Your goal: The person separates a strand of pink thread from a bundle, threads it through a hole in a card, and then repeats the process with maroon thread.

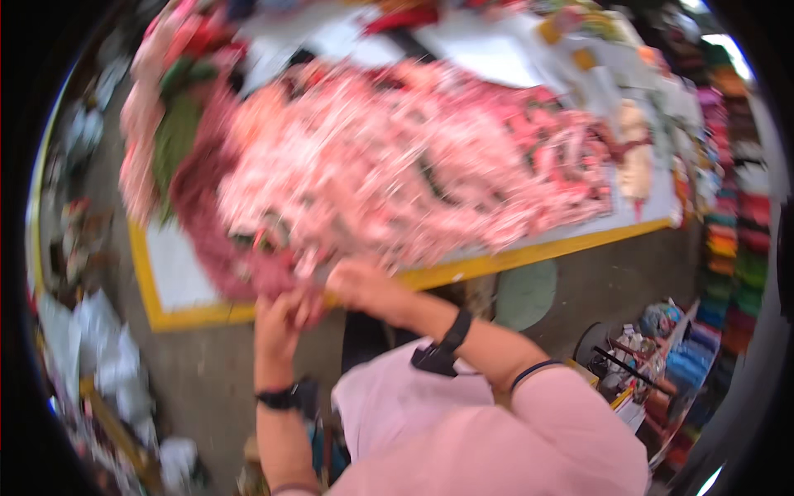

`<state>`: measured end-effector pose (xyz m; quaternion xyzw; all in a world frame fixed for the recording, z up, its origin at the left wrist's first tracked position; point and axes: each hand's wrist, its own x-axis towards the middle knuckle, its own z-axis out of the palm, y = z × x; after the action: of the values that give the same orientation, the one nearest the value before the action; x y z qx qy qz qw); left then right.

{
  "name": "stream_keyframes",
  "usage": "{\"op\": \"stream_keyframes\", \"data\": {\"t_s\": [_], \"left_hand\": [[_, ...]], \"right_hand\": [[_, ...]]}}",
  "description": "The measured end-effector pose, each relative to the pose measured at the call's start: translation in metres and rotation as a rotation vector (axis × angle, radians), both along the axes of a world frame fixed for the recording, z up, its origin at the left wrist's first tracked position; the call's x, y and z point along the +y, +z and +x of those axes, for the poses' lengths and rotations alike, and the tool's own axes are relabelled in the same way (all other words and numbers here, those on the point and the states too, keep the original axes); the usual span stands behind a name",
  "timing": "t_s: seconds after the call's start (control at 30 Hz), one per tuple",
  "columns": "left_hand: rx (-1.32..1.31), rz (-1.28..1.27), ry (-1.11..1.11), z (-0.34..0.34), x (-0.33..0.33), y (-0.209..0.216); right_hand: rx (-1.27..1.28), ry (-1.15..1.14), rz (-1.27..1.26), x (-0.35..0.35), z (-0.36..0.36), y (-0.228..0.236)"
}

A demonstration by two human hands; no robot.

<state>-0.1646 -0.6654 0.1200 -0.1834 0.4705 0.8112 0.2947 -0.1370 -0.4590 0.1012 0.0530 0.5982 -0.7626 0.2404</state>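
A shaggy pink yarn piece, with paler and redder patches and some dark green bits, spreads over a white table with a yellow edge. Along its left side runs a bundle of dusty-rose yarn, coming down to the table's near edge. My left hand is closed at the lower end of this bundle, fingers curled on the yarn. Just right of it, my right hand is at the near edge of the pink piece; motion blur smears its fingers, and what they hold cannot be made out.
Green yarn and pale pink yarn hang over the table's left end. A cream yarn bundle lies at the right end. Colourful stacks line the right side. A wheeled cart with small items stands below right; plastic bags are at left.
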Motion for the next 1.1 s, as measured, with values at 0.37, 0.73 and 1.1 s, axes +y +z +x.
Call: {"op": "stream_keyframes", "data": {"t_s": [0.37,0.73,1.1], "left_hand": [[-0.094,0.168,-0.065,-0.046,-0.028,0.024],[-0.168,-0.165,-0.081,-0.106,-0.195,-0.019],[0.134,-0.213,0.287,-0.099,-0.158,0.016]], "right_hand": [[0.688,-0.013,0.411,0.015,-0.047,0.064],[-0.207,-0.380,-0.618,0.170,-0.031,-0.013],[0.833,-0.348,0.995,0.186,-0.015,0.020]]}}
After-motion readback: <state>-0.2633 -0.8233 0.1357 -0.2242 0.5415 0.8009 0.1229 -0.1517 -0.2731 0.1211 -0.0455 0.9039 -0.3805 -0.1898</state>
